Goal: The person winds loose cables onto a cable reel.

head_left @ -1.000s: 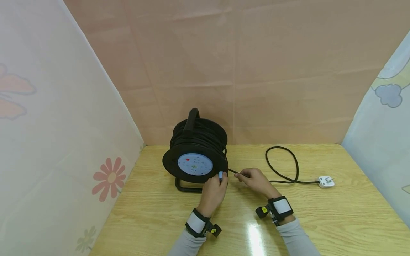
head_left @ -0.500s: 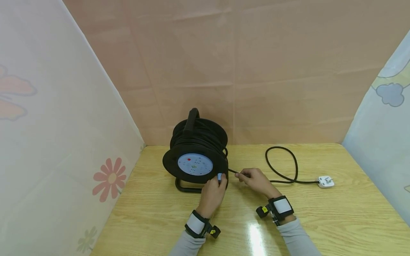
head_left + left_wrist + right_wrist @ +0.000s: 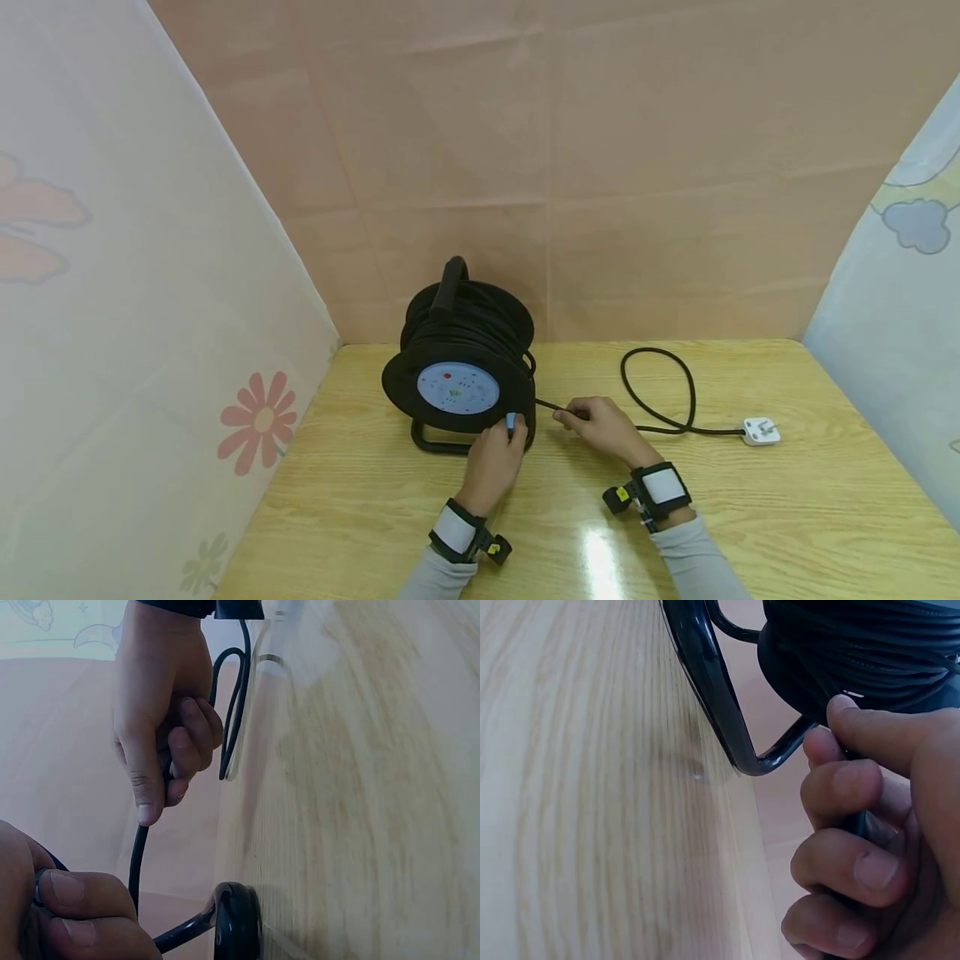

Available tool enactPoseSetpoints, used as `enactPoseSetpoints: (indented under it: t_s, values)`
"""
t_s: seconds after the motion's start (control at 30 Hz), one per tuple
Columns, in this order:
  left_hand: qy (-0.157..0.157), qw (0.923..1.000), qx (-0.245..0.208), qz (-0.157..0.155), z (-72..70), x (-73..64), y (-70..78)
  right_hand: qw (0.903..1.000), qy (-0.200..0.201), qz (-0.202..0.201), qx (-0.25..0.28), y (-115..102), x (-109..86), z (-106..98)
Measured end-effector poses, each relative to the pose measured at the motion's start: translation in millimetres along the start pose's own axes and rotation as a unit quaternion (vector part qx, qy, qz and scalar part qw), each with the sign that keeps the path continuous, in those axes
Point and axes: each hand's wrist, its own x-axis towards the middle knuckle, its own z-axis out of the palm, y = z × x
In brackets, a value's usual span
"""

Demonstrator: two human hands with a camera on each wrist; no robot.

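A black cable reel (image 3: 401, 383) stands upright on its tubular frame (image 3: 442, 448), sockets facing the person. At the lower right of its face, my left hand (image 3: 491, 467) grips the light-blue winding knob (image 3: 511, 422). Just right of the reel, the fingers and thumb of my right hand (image 3: 603, 427) curl round the black cable (image 3: 551, 405), which runs from the drum. In the left wrist view the cable (image 3: 136, 862) hangs from beneath the right thumb. The right wrist view has the wound coils (image 3: 862, 664) beyond the fingertips, with part of the cable hidden in the palm.
The cable's free end makes a loop (image 3: 692, 383) on the wooden table (image 3: 360, 525), ending in a white plug (image 3: 761, 431) at the right. A carrying handle (image 3: 447, 287) rises above the reel. Behind stands a brownish backdrop (image 3: 637, 208).
My left hand has moved slightly left and down with the knob, and the reel face has turned a little clockwise. The plug has shifted slightly left. My right hand stays nearly in place.
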Motion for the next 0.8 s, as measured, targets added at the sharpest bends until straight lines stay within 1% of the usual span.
enactPoseSetpoints:
  t_s: [0.13,0.33,0.47,0.67,0.8]
  values:
    - [0.002,1.0000,0.006,0.001,1.3,0.1,-4.6,1.0000,0.000,0.004,-0.009,1,-0.4,0]
    - [0.005,0.9999,0.009,-0.006,2.5,-1.0,-10.7,0.9995,0.002,0.001,-0.030,2,-1.8,-2]
    - [-0.002,0.9999,0.008,-0.007,3.5,-0.9,-13.2,0.9994,0.000,-0.003,-0.035,2,-2.7,-4]
    - [-0.017,0.9997,0.006,-0.016,2.5,-0.4,-15.4,0.9988,0.002,-0.005,-0.049,2,-3.8,-6]
    - [-0.014,0.9997,0.009,-0.018,0.7,-0.5,-17.9,0.9978,0.010,0.006,-0.066,5,-3.7,-7]
